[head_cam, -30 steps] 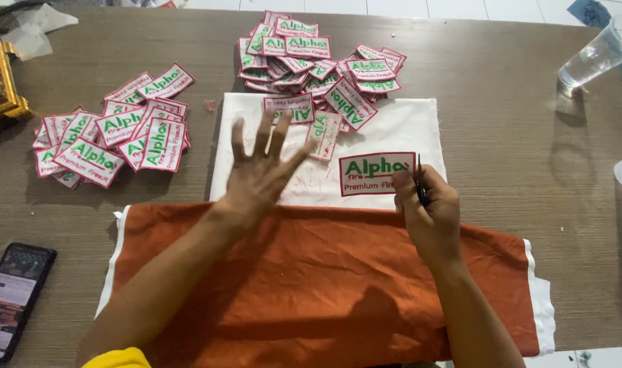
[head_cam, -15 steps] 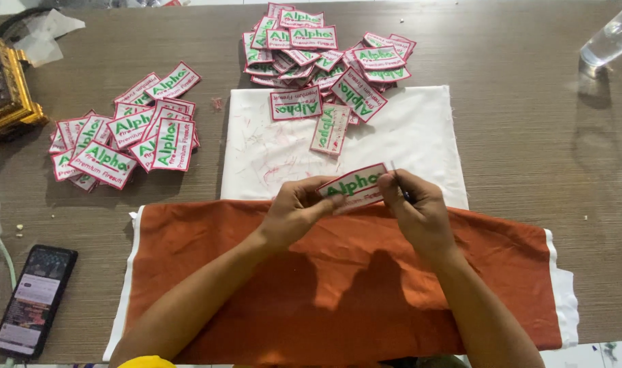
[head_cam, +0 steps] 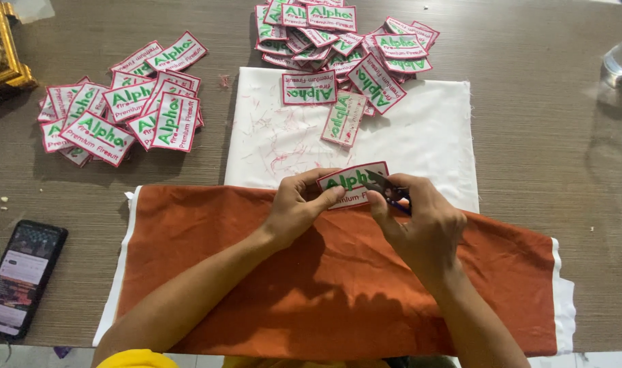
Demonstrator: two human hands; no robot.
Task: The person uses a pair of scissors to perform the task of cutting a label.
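Note:
My left hand [head_cam: 298, 208] pinches the left end of a white embroidered patch [head_cam: 345, 182] with green lettering and a pink border, held just above the orange cloth [head_cam: 324, 286]. My right hand [head_cam: 420, 221] grips small thread snips [head_cam: 387, 191], whose blades rest against the patch's right part. Both hands hover over the near edge of a white cloth [head_cam: 420, 136] strewn with pink thread scraps.
A pile of similar patches [head_cam: 123, 112] lies at the left and a larger heap [head_cam: 341, 37] at the far middle. A phone [head_cam: 21, 276] lies at the near left, a gilded frame [head_cam: 1, 48] at the far left, a clear plastic cup [head_cam: 621, 58] at the far right.
My left hand left the white cloth and took the patch's left end. Both hands lifted the patch toward me, and the snips came onto it.

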